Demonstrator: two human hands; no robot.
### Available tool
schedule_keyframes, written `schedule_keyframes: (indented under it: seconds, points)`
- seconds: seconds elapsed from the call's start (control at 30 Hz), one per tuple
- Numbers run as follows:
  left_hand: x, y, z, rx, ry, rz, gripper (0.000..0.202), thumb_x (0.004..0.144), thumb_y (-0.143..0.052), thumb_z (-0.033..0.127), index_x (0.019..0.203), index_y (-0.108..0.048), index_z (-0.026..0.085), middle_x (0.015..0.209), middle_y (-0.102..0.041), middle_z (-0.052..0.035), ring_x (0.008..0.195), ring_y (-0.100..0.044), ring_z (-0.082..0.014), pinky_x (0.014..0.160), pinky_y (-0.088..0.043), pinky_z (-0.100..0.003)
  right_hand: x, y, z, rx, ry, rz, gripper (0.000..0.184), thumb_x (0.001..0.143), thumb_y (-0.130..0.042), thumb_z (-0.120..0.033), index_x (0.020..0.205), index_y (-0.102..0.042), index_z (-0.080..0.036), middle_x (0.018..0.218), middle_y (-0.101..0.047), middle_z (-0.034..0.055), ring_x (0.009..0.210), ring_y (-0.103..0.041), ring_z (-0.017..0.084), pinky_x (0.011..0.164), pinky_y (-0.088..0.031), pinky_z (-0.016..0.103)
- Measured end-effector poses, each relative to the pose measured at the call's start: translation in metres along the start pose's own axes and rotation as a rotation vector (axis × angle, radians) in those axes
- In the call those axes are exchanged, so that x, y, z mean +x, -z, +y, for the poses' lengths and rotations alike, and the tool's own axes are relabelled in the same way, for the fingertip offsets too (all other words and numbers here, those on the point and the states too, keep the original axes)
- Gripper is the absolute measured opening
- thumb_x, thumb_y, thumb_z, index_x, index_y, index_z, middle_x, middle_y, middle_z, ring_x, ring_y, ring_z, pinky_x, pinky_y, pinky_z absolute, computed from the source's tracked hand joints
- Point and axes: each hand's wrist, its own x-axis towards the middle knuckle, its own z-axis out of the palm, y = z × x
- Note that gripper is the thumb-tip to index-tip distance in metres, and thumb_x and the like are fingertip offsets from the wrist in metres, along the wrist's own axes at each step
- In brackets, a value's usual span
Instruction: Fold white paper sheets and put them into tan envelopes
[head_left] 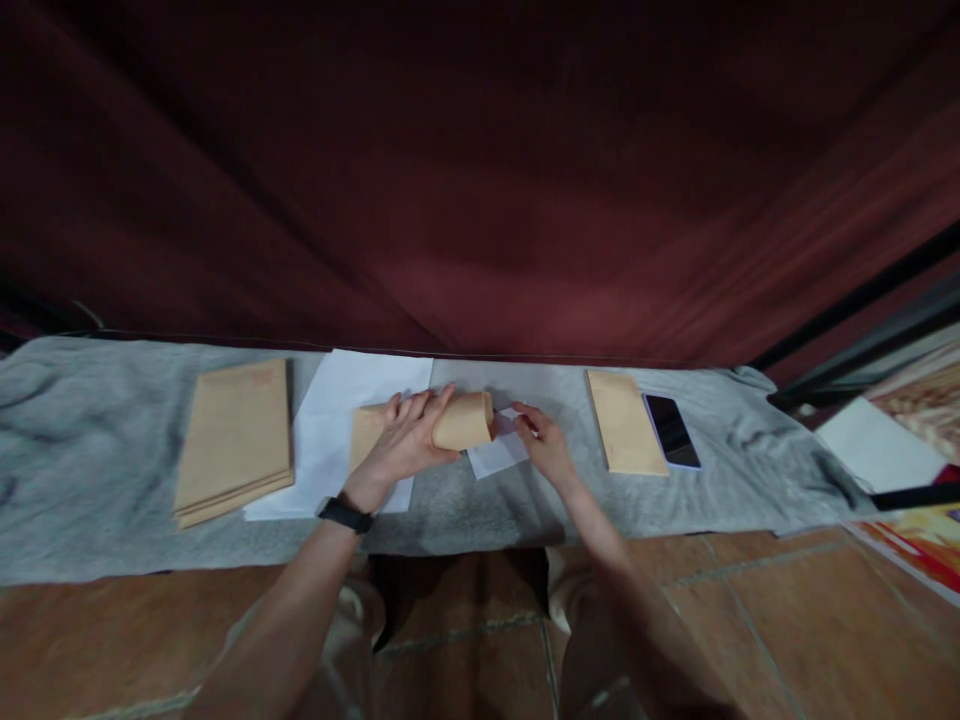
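My left hand (405, 440) is wrapped over a brown paper envelope (465, 420), bowing its mouth open toward the right. My right hand (546, 445) pinches a folded white sheet (495, 452) at the envelope's mouth, the sheet partly inside or just at the opening. A black band sits on my left wrist (345, 515). Both hands work over a grey cloth (90, 470) spread on the floor.
A stack of brown envelopes (234, 440) lies at the left, white paper sheets (337, 400) beside it. To the right lie a single brown envelope (624, 435) and a dark phone (671, 430). A dark red curtain (480, 180) hangs behind. Tiled floor (750, 620) is in front.
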Motion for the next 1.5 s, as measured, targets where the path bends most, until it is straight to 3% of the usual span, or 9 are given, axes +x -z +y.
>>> schedule_keyframes:
  seconds: [0.17,0.3,0.43,0.57,0.73,1.0,1.23,1.4,1.5]
  points:
    - [-0.001,-0.005,0.012,0.009,-0.077,0.038,0.113,0.072,-0.079,0.055,0.163,-0.018,0.027,0.144,-0.053,-0.0139,0.137,-0.045,-0.0353,0.124,-0.014,-0.059,-0.002,-0.012,-0.012,0.367,-0.078,-0.078,0.033,0.093,-0.057,-0.043,0.114,-0.074,-0.024,0.115,-0.076,0.0049,0.104,-0.068,0.021,0.097,-0.053,0.036]
    - [0.000,-0.007,0.020,0.034,-0.118,0.031,0.110,0.074,-0.078,0.054,0.163,-0.020,0.026,0.139,-0.055,-0.0148,0.135,-0.046,-0.0358,0.124,-0.012,-0.060,-0.005,-0.013,-0.017,0.436,-0.178,-0.198,0.033,0.089,-0.061,-0.046,0.108,-0.073,-0.021,0.100,-0.075,0.0035,0.090,-0.066,0.019,0.086,-0.052,0.032]
    - [0.000,-0.009,0.025,0.039,-0.135,0.008,0.108,0.075,-0.077,0.053,0.163,-0.021,0.027,0.138,-0.057,-0.0145,0.134,-0.048,-0.0355,0.125,-0.012,-0.060,-0.007,-0.010,-0.019,0.478,-0.140,-0.313,0.027,0.088,-0.062,-0.047,0.093,-0.070,-0.021,0.088,-0.069,0.0010,0.079,-0.060,0.017,0.077,-0.048,0.028]
    - [-0.002,-0.011,0.022,0.033,-0.157,-0.013,0.112,0.073,-0.079,0.054,0.164,-0.019,0.027,0.151,-0.048,-0.0158,0.142,-0.041,-0.0375,0.125,-0.009,-0.062,-0.007,-0.012,-0.019,0.410,-0.181,-0.309,0.032,0.087,-0.059,-0.053,0.079,-0.063,-0.022,0.072,-0.058,-0.0016,0.069,-0.051,0.015,0.065,-0.042,0.025]
    - [-0.004,-0.011,0.015,0.030,-0.153,-0.061,0.114,0.074,-0.076,0.056,0.165,-0.014,0.025,0.148,-0.049,-0.0170,0.143,-0.041,-0.0359,0.125,-0.009,-0.062,-0.006,-0.011,-0.018,0.450,-0.149,-0.270,0.033,0.086,-0.059,-0.053,0.080,-0.063,-0.022,0.074,-0.057,-0.0019,0.069,-0.049,0.014,0.063,-0.040,0.023]
    - [-0.004,-0.008,0.013,0.094,-0.154,-0.011,0.110,0.076,-0.077,0.049,0.165,-0.015,0.027,0.142,-0.052,-0.0166,0.141,-0.043,-0.0352,0.126,-0.009,-0.060,-0.006,-0.004,-0.015,0.349,-0.127,-0.298,0.034,0.090,-0.059,-0.052,0.084,-0.066,-0.020,0.072,-0.059,-0.0035,0.068,-0.051,0.012,0.063,-0.040,0.023]
    - [-0.005,-0.010,0.006,0.089,-0.110,-0.005,0.114,0.074,-0.078,0.050,0.165,-0.013,0.027,0.141,-0.051,-0.0160,0.137,-0.045,-0.0364,0.125,-0.013,-0.059,-0.001,0.003,-0.010,0.319,-0.086,-0.241,0.030,0.095,-0.051,-0.044,0.096,-0.071,-0.021,0.084,-0.071,0.0004,0.079,-0.064,0.016,0.077,-0.051,0.028]
    - [-0.004,-0.011,-0.001,0.054,-0.058,-0.025,0.117,0.074,-0.078,0.051,0.165,-0.008,0.029,0.143,-0.049,-0.0147,0.139,-0.044,-0.0376,0.125,-0.015,-0.061,0.002,0.013,0.007,-0.124,-0.184,0.052,0.029,0.097,-0.050,-0.029,0.119,-0.067,-0.021,0.110,-0.073,0.0078,0.094,-0.068,0.019,0.086,-0.054,0.032]
    - [-0.004,-0.011,-0.005,0.037,-0.038,-0.038,0.120,0.073,-0.078,0.053,0.165,-0.004,0.029,0.143,-0.049,-0.0148,0.139,-0.044,-0.0380,0.124,-0.017,-0.063,-0.003,0.017,0.014,-0.476,-0.200,0.087,0.039,0.095,-0.060,-0.034,0.129,-0.061,-0.015,0.118,-0.067,0.0143,0.107,-0.065,0.025,0.095,-0.050,0.036]
